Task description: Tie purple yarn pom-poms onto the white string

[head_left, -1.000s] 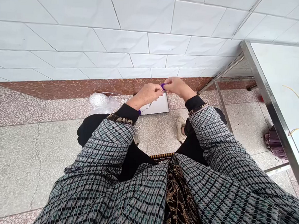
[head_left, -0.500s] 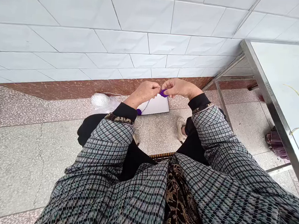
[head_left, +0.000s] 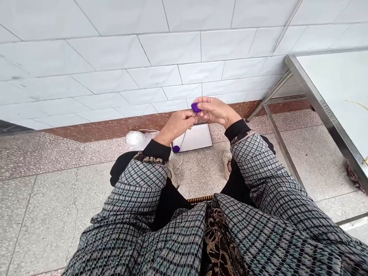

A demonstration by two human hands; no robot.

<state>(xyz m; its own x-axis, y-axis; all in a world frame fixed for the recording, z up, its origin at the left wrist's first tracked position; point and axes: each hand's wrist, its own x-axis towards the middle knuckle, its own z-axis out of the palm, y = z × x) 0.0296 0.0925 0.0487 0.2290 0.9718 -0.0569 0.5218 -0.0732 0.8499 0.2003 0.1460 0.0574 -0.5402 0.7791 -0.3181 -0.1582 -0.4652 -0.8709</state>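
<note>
My right hand (head_left: 215, 110) pinches a small purple crocheted piece (head_left: 195, 107) between thumb and fingers. Just below and to the left of it, my left hand (head_left: 179, 125) is closed, its fingertips on the purple yarn (head_left: 184, 137) close to the piece. Whether a hook sits in either hand cannot be made out. The strand runs down to a purple yarn ball (head_left: 176, 149), which lies at the left front corner of a shallow white box (head_left: 198, 138) on the floor.
White yarn in a clear plastic bag (head_left: 136, 139) lies left of the box, and loose white cord (head_left: 177, 163) in front of it. A metal-edged table (head_left: 327, 108) stands at the right, with a yellow cord (head_left: 367, 109) on top. A tiled wall (head_left: 164, 61) rises ahead.
The purple piece has turned and shows more fully, now above my left fingertips. My left hand has dropped slightly relative to my right. The whole view has shifted, uncovering more of the box.
</note>
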